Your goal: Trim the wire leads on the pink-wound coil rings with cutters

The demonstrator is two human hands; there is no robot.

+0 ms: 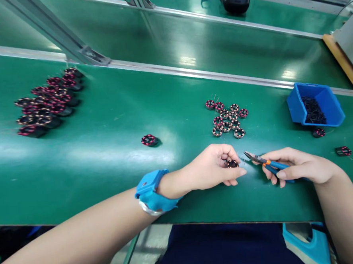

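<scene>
Between the fingers and thumb of my left hand (pixel 213 167) is a small ring-shaped wound coil (pixel 232 164), dark with copper-coloured spots round its rim. Thin wire ends stick out from its right side. My right hand (pixel 298 166) is closed round blue-and-orange handled cutting pliers (pixel 271 164), whose jaws point left at the wire ends, a short gap away. Beyond my hands sits a loose cluster of similar coils (pixel 226 126), some pink, some copper-coloured. A single pink-and-black coil (pixel 149 140) lies to the left of my left hand.
Rows of coils (pixel 47 102) stand at the far left of the green table (pixel 112 163). A blue bin (pixel 328 116) with black pieces is at the right, two coils near it. A metal rail (pixel 172 71) and slanted post (pixel 53 28) border the back. A black object (pixel 234 1) lies beyond.
</scene>
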